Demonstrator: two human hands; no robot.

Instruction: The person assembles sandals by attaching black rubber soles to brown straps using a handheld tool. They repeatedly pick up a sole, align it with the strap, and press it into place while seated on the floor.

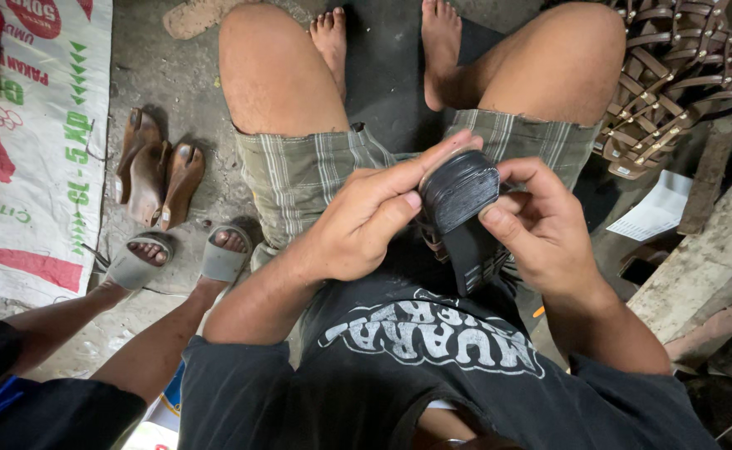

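Two hands (pixel 366 221) (pixel 541 229) — one black sole (pixel 459 193), three wooden soles (pixel 157 175)

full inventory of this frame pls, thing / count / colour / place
black sandal sole: 1, black, held over the lap between both hands
brown sole pieces: about 3, brown, on the floor left of the knees
strapped sandal uppers: a pile, brown, top right
printed sack: 1, white with red and green print, on the floor far left
paper sheet: 1, white, right, below the pile
wooden plank: 1, pale, right edge
another person's feet: 2, in grey slides, lower left
plaid shorts: 1, grey-green, worn
left hand: gripping the sole's left side
right hand: gripping its right side
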